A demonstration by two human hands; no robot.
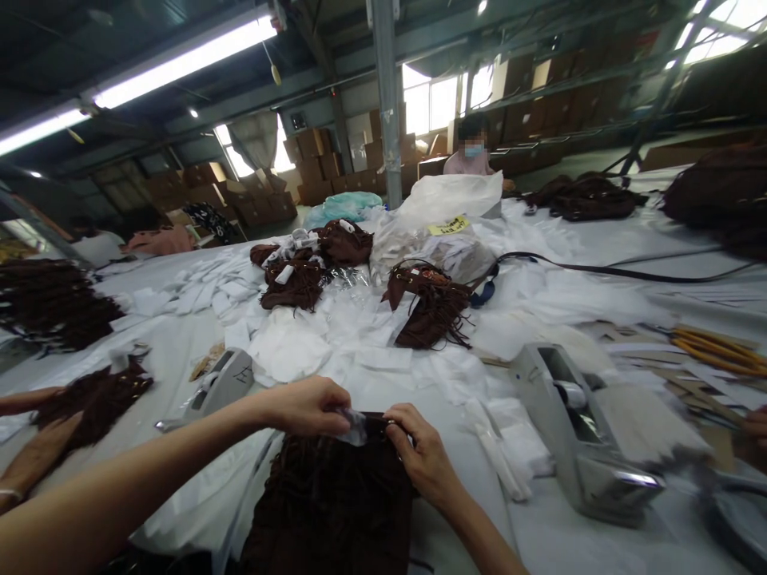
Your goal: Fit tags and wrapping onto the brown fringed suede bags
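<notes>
A dark brown fringed bag [335, 503] lies in front of me at the table's near edge. My left hand [311, 406] is closed on a crumpled piece of clear plastic film [355, 427] at the bag's top edge. At the top right corner of the bag, my right hand [423, 451] pinches the brown edge near a small metal fitting. Grey tape dispensers stand to either side, one on the left [224, 383] and a larger one on the right [575, 431].
Brown fringed bags [428, 307] lie farther back among white wrapping sheets [291, 343]. At left, another person's hands [41, 447] hold a brown piece. Yellow-handled scissors [716, 347] lie at right. Across the table sits a masked person [470, 152].
</notes>
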